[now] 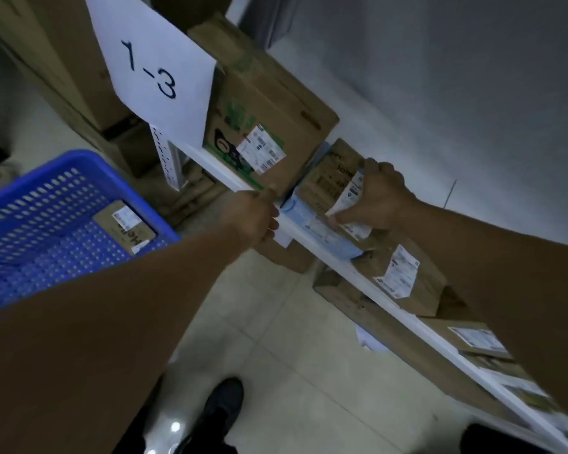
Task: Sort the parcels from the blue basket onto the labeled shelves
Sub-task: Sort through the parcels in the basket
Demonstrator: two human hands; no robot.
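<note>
My right hand [379, 199] grips a small brown parcel [330, 181] with a white label, resting on a light blue parcel [322, 232] on the white shelf [368, 280]. My left hand [254, 217] is closed on the shelf's front edge beside the large brown box [269, 126]. A paper sign [151, 67] reading "1-3" hangs above that edge. The blue basket [56, 204] sits at the left with one brown labeled parcel [125, 226] inside.
More brown labeled parcels [404, 276] line the shelf to the right, partly hidden by my right arm. Boxes [345, 299] sit on the level below. Tall cardboard boxes [63, 60] stand at upper left. My dark shoe [220, 411] is on the tiled floor.
</note>
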